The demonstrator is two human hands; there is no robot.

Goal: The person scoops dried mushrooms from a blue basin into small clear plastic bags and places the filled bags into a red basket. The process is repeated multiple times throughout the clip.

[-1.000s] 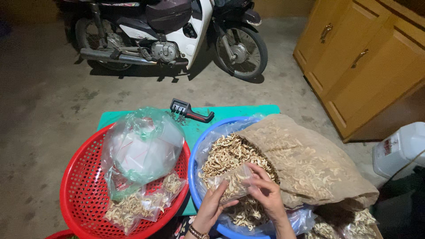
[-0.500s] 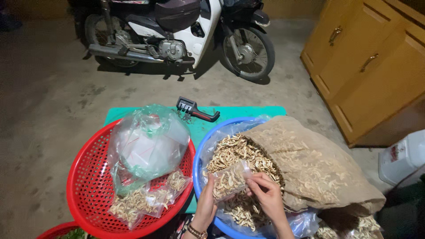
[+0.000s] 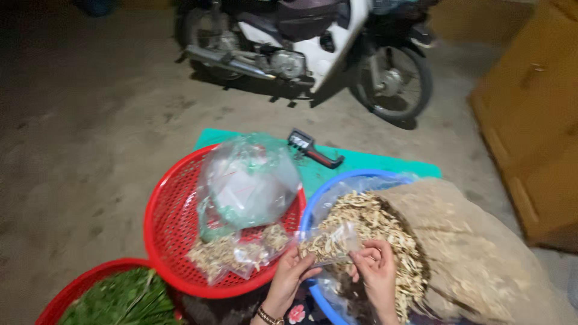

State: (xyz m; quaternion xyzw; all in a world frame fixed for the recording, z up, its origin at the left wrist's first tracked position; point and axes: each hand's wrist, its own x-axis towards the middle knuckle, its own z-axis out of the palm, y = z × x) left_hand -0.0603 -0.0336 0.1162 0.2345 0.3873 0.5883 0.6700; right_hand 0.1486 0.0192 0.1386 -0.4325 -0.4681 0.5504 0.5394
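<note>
My left hand (image 3: 293, 271) and my right hand (image 3: 376, 274) together hold a small clear plastic bag (image 3: 330, 243) filled with dried pale root slices, each pinching one side of its mouth. The bag hangs over a blue basin (image 3: 313, 216) heaped with the same dried slices (image 3: 376, 229), which spill from a brown sack (image 3: 475, 253) lying across the basin's right side. A bracelet shows on my left wrist.
A red mesh basket (image 3: 165, 232) to the left holds a large bundle of clear bags (image 3: 247, 183) and filled packets (image 3: 232, 256). Another red basket with green leaves (image 3: 117, 301) sits at bottom left. A hand-held tool (image 3: 313, 148) lies on a green mat; a motorbike (image 3: 313, 42) stands behind, a wooden cabinet (image 3: 530, 132) at right.
The view has swung right and down, bringing the basket of green leaves into sight. My hands have lifted the small filled bag slightly above the heap and now hold it by its mouth.
</note>
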